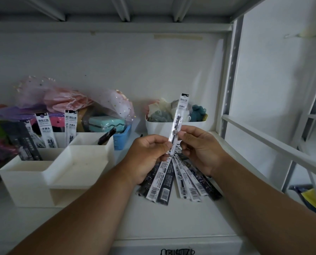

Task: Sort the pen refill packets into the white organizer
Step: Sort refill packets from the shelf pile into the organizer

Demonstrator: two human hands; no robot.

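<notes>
Both hands hold 1 clear refill packet (178, 124) upright above the shelf: the left hand (149, 153) grips its lower end plus a fan of packets (179, 179), the right hand (199, 146) pinches its middle. The white organizer (48, 168) sits left, several packets standing inside.

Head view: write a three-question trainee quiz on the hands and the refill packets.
1. True or false: both hands pinch the raised refill packet.
2. Where do the fanned packets lie? A) in the white organizer B) on the shelf under the hands C) in the blue basket
3. Fill in: packets already sorted stand in the organizer's ____ compartments.

Key: 1 true, left hand and right hand; 2 B; 3 back.
</notes>
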